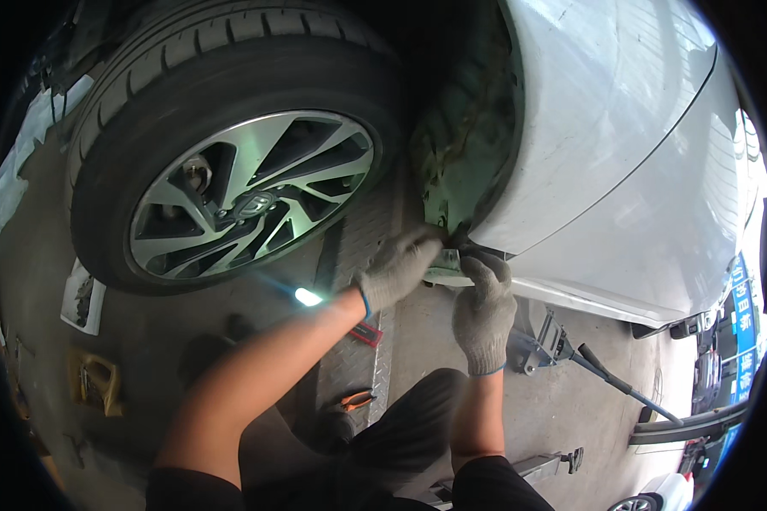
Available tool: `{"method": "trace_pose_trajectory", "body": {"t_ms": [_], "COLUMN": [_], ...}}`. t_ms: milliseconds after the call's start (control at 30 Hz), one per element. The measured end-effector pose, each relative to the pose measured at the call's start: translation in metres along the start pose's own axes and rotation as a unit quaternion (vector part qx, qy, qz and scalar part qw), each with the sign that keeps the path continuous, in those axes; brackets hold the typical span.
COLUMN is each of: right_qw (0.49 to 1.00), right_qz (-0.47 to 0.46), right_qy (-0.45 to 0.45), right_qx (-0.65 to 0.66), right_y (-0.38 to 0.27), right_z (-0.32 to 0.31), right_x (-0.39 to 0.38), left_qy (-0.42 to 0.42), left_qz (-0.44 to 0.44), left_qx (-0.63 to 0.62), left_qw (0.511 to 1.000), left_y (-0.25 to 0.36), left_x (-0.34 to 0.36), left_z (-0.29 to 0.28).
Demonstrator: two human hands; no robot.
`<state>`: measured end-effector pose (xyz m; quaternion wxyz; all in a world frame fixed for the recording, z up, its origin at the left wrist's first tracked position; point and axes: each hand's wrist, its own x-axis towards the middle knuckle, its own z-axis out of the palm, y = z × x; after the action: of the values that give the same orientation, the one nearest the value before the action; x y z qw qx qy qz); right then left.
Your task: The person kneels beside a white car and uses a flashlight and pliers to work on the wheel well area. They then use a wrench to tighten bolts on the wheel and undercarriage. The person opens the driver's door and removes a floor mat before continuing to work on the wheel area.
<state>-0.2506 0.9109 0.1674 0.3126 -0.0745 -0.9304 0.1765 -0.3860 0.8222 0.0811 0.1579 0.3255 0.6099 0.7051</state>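
Both hands wear grey knitted gloves with blue cuffs and meet at the lower corner of the white car fender [571, 162], where the wheel arch [464, 162] ends. My left hand [400, 268] is slightly blurred, its fingers curled together at the arch's lower edge; what they grip is hidden. My right hand [486, 307] has its fingers bent over the front end of the white sill panel [562, 294] and grips it. Between the hands shows a pale, greenish-lit piece of the panel's end [446, 268].
A tyred alloy wheel [256, 204] fills the upper left. Below it shine a small lit lamp [308, 296], a red box [366, 333] and orange-handled pliers [358, 399]. At right stands a floor jack [541, 341] with a long handle. A yellowish container [98, 383] lies far left.
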Motion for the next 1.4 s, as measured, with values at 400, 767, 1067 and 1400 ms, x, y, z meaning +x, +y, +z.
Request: {"method": "trace_pose_trajectory", "body": {"t_ms": [400, 767, 1067, 1400], "right_qw": [0.997, 0.991, 0.995, 0.994], "right_qz": [-0.035, -0.046, -0.018, 0.025], "right_qy": [0.066, 0.123, 0.097, 0.099], "right_qx": [0.033, 0.033, 0.015, -0.034], "right_y": [0.019, 0.024, 0.028, 0.027], "right_z": [0.021, 0.041, 0.038, 0.036], "right_x": [0.004, 0.000, -0.005, -0.003], "left_qy": [-0.007, -0.061, -0.111, 0.200], "left_qz": [-0.036, -0.075, -0.107, -0.010], "left_qx": [0.006, -0.033, -0.057, -0.106], "left_qw": [0.999, 0.995, 0.986, 0.974], "left_y": [-0.089, -0.066, -0.057, -0.064], "left_x": [0.043, 0.037, 0.038, 0.024], "left_z": [0.035, 0.015, 0.006, 0.054]}}
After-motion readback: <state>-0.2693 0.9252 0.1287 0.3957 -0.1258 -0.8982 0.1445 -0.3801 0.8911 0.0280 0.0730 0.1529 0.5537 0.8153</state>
